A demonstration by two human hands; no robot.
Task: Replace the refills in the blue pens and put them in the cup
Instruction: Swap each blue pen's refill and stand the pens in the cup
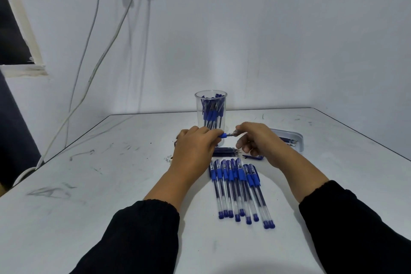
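Observation:
My left hand (195, 147) grips a blue pen (223, 135) by its blue grip section, held level above the table. My right hand (255, 140) pinches the pen's metal tip end between thumb and forefinger. Behind them stands a clear cup (210, 109) holding several blue pens. Several capped blue pens (238, 187) lie side by side in front of my hands. A small bundle of loose refills (225, 151) lies under my hands. A loose blue cap (253, 157) rests beside my right hand.
A shallow clear tray (297, 140) with more refills sits at the right behind my right hand. The white table (89, 184) is scuffed, its left edge running diagonally. White cables (89, 78) hang down the wall at the left.

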